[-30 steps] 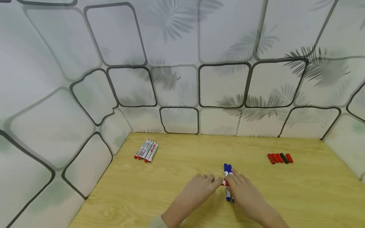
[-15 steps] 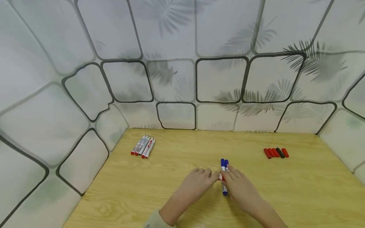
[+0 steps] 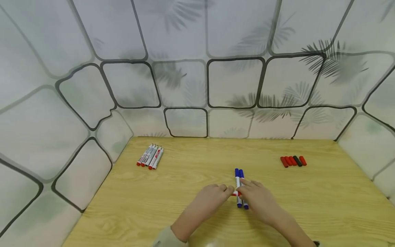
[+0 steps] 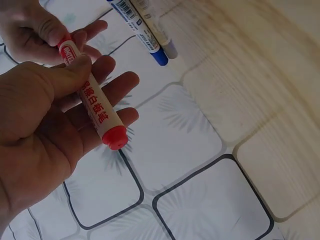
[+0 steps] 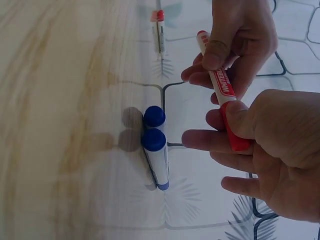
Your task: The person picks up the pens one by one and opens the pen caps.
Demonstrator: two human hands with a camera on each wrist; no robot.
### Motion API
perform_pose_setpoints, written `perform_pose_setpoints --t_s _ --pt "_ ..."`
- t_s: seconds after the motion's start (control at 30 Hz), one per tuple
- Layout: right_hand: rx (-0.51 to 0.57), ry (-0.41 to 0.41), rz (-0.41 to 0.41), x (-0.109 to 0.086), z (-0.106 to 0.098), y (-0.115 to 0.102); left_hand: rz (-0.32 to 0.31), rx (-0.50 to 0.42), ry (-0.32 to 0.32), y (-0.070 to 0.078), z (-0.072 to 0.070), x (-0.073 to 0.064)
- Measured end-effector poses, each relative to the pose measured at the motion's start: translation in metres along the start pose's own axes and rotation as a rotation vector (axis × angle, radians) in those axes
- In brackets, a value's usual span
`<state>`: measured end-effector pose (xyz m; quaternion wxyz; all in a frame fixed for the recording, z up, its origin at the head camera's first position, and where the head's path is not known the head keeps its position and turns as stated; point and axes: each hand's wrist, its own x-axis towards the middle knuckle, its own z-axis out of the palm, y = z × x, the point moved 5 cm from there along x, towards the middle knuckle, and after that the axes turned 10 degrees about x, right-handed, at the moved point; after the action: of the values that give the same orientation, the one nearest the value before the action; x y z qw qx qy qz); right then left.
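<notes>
A white whiteboard marker with red ends [image 4: 97, 107] is held in both hands, raised off the table. My left hand [image 3: 210, 200] grips its white barrel, thumb on top and fingers beneath. At the other end, my right hand [image 3: 260, 202] pinches the long red cap [image 5: 233, 125] between thumb and fingers; cap and barrel meet with no gap showing. Two blue-capped markers [image 3: 238, 181] lie side by side on the table under the hands in the head view. In the right wrist view their blue ends [image 5: 154, 140] face the camera.
Several white markers with red ends [image 3: 150, 156] lie in a row at the table's back left, dark tips pointing away. To the back right is a row of several red caps and a black one [image 3: 293, 161]. A patterned wall [image 3: 191, 121] borders the wooden table [image 3: 191, 154].
The head view has tilted and turned slightly, so everything sits higher and further left in it. Both hands keep their hold on the red marker, with little movement over the blue-capped markers.
</notes>
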<state>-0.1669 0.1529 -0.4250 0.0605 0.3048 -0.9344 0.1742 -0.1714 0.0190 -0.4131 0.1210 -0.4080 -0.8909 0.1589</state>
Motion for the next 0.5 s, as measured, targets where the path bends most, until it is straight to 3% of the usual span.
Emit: perform_pose_setpoints --t_s 0.2,0.33,0.5 --pt "-0.003 -0.017 0.002 -0.003 -0.002 0.001 0.045 -0.078 -0.023 -0.005 0.005 0.002" --pt "-0.055 0.038 -0.049 0.000 -0.003 -0.009 0.078 -0.096 0.020 -0.015 0.003 -0.002" --pt "-0.041 0.107 -0.106 0.002 -0.007 -0.015 0.094 -0.180 0.012 -0.027 0.006 -0.005"
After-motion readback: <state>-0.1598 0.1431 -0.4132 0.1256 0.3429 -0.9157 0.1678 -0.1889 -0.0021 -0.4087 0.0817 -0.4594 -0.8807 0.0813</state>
